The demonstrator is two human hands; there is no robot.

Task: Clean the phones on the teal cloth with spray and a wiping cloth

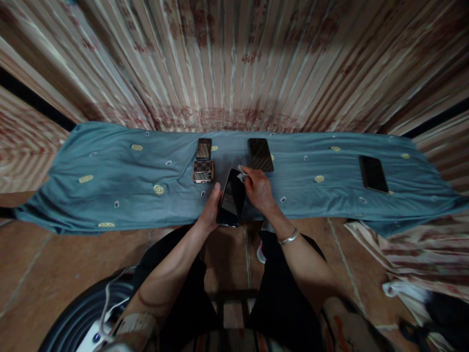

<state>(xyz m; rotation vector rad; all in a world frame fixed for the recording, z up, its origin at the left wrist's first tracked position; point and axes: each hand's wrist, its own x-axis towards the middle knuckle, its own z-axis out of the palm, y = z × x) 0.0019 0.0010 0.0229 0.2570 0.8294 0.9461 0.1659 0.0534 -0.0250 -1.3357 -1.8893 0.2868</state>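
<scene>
A pleated, red-patterned curtain (227, 63) is hanging behind a blue cloth (120, 176), which is showing yellow ovals and sagging in wrinkles. Dark bars (36, 98) are slanting in from both sides. Brown tiles (337, 254) are lying below; at lower left, a white cable (107, 298) is curving over a ringed black object (69, 318).

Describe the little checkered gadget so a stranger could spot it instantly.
On the long blue-green patterned cloth, find the glossy black rectangular phone in the left hand. Left of its top lies the small, rectangular, brownish checkered gadget. Its checks set it apart from the small, glossy, dark rectangular gadget just beyond.
</scene>
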